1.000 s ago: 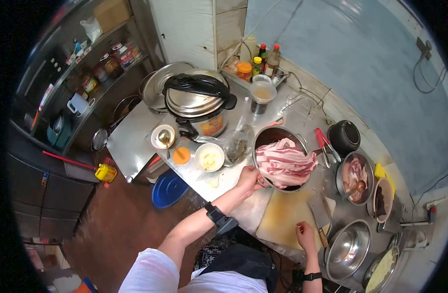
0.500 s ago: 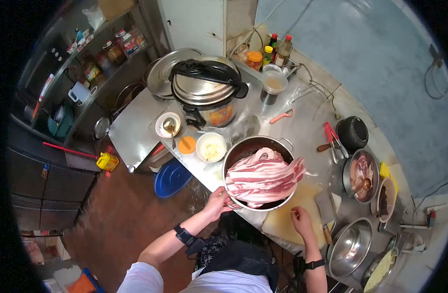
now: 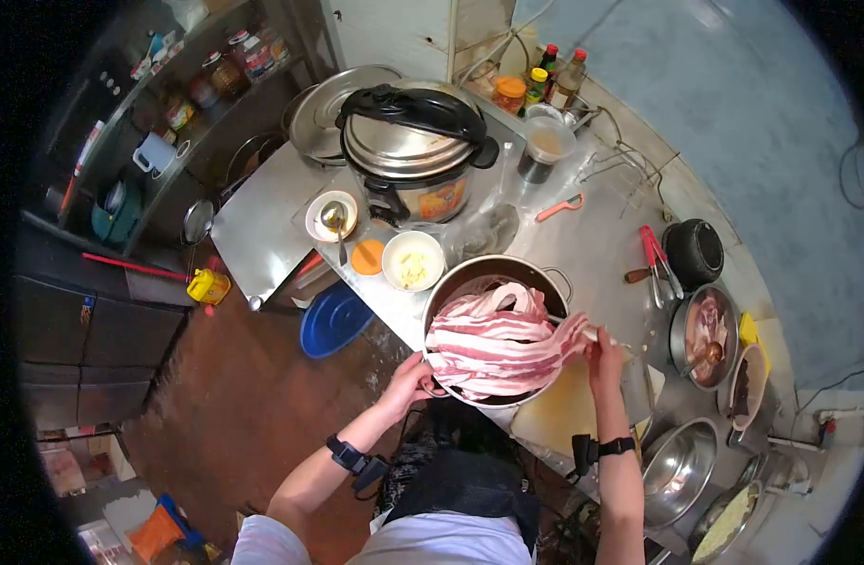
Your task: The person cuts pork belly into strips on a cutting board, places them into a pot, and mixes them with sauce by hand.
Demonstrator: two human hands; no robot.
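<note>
A steel pot (image 3: 438, 297) sits near the table's front edge, piled with long slices of streaky pork belly (image 3: 498, 344). My left hand (image 3: 413, 379) is closed round the loop handle at the pot's near left side. At the right rim, my right hand (image 3: 603, 362) has its fingers closed on the pale end of a thin utensil handle (image 3: 590, 333) that sticks out beside the meat. The utensil's other end is hidden under the pork, so its kind cannot be made out. Below my right hand lies a yellowish cutting board (image 3: 566, 407), partly covered by my forearm.
A pressure cooker (image 3: 413, 141) stands behind the pot. Nearer are a bowl of garlic pieces (image 3: 414, 262), a bowl with a spoon (image 3: 331, 217) and a peeler (image 3: 559, 208). To the right are tongs (image 3: 660, 264), a pan of meat (image 3: 705, 337) and a steel basin (image 3: 679, 471).
My right hand has risen from above the cutting board to the pot's right rim and closed on the utensil handle. My left hand stays on the pot. The view has shifted slightly.
</note>
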